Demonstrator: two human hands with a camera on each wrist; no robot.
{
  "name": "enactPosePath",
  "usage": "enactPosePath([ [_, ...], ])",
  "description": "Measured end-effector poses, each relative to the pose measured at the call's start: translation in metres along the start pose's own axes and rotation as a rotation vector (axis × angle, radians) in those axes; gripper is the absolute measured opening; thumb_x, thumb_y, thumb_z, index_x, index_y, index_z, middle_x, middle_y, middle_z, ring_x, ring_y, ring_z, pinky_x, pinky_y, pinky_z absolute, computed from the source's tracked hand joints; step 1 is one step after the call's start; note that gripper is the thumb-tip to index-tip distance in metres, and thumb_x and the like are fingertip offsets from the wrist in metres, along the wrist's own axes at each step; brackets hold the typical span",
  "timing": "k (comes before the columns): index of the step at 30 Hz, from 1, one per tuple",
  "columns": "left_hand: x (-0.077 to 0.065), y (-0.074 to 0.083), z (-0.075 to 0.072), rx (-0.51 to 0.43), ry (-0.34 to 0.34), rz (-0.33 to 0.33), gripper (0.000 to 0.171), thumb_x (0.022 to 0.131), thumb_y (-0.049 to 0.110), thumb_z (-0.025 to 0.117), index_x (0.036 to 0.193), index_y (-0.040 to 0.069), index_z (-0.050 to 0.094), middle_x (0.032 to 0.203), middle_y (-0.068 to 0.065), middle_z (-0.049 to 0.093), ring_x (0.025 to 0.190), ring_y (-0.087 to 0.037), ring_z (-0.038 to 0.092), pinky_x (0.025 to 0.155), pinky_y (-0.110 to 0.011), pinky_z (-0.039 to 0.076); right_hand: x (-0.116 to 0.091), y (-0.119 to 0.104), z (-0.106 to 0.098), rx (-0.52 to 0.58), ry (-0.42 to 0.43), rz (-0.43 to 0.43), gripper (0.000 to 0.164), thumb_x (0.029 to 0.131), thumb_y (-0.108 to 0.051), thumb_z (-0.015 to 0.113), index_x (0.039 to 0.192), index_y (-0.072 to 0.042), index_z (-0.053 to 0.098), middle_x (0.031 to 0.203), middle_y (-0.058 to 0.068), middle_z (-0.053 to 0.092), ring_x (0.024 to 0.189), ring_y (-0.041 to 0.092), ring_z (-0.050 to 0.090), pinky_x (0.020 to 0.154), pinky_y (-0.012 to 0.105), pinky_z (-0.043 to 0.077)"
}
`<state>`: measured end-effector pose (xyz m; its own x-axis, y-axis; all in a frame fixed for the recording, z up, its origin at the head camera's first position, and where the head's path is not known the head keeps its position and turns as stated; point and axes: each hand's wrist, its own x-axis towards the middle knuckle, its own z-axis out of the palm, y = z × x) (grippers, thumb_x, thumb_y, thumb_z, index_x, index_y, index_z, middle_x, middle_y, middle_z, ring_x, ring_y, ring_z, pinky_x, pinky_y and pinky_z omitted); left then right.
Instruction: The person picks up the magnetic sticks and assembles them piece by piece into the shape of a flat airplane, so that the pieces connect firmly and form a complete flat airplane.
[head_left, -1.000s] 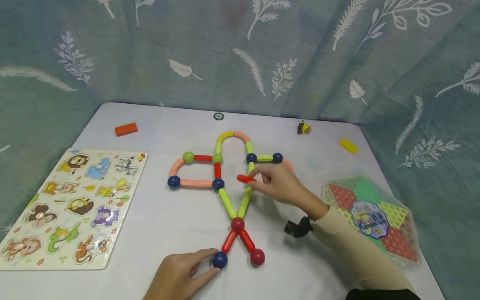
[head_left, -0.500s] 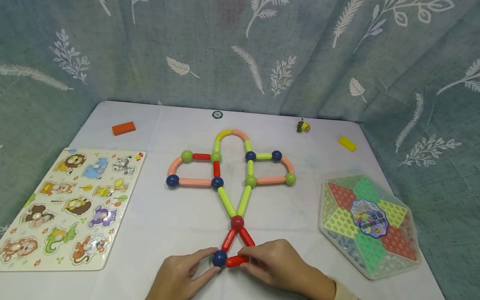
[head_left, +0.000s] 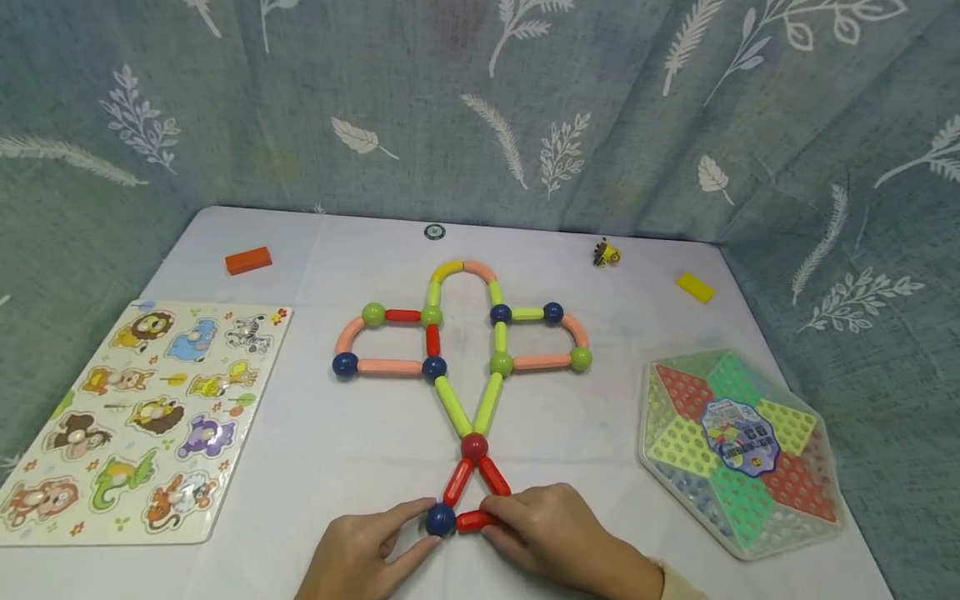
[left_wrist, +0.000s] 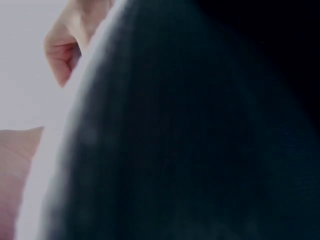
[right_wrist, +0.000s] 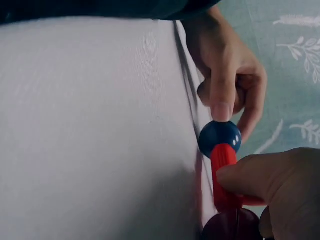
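My left hand (head_left: 362, 546) pinches a blue ball (head_left: 440, 520) between thumb and index finger at the table's front. My right hand (head_left: 551, 533) grips a short red magnetic stick (head_left: 472, 522), whose left end meets that ball. In the right wrist view the stick (right_wrist: 223, 167) runs from the blue ball (right_wrist: 220, 139) to a dark red ball (right_wrist: 232, 225); the head view hides this second ball behind the right hand. Two more red sticks climb to a red ball (head_left: 474, 447), where a flat figure of coloured sticks and balls begins. Dark fabric (left_wrist: 175, 125) blocks most of the left wrist view.
An animal puzzle board (head_left: 153, 417) lies at left, a hexagonal board-game box (head_left: 738, 454) at right. Farther back are an orange block (head_left: 248, 261), a round disc (head_left: 435, 232), a small yellow toy (head_left: 606, 252) and a yellow block (head_left: 695, 287). A patterned curtain hangs behind.
My right hand has brought the red stick from the figure's middle down to the front, beside the blue ball. The left hand has kept its pinch on that ball.
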<state>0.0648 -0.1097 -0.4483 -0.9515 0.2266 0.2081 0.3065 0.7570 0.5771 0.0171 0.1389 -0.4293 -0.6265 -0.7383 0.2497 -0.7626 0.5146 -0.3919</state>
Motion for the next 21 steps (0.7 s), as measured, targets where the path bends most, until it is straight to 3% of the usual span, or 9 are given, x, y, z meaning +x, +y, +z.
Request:
enactPosePath([
  [13,-0.001,-0.003,-0.008,0.074,0.059,0.036,0.041,0.067,0.037,0.083,0.104,0.025,0.071,0.048,0.03,0.021,0.04,0.013,0.019,0.041,-0.009,0.017,0.01,-0.012,0.013,-0.025,0.089,0.02,0.021,0.082,-0.027,0.072,0.1,-0.017,0.068,0.072,-0.013,0.066,0.058,-0.008,0.055,0.056,0.008,0.041],
  [16,0.003,-0.004,-0.014,0.116,0.016,-0.018,0.041,0.068,0.038,0.082,0.105,0.025,0.071,0.046,0.028,0.022,0.04,0.01,0.023,0.041,-0.013,0.021,0.017,-0.011,0.015,-0.025,0.072,0.04,0.021,0.082,-0.029,0.072,0.1,-0.018,0.068,0.071,-0.014,0.065,0.058,-0.008,0.054,0.056,0.007,0.04],
  [21,0.017,-0.001,-0.022,0.208,-0.113,-0.135,0.04,0.073,0.047,0.076,0.108,0.028,0.07,0.043,0.022,0.027,0.04,0.002,0.028,0.042,-0.018,0.025,0.028,-0.006,0.013,-0.038,0.026,0.071,0.023,0.082,-0.031,0.072,0.101,-0.019,0.069,0.069,-0.013,0.064,0.056,-0.008,0.052,0.054,0.007,0.039],
])
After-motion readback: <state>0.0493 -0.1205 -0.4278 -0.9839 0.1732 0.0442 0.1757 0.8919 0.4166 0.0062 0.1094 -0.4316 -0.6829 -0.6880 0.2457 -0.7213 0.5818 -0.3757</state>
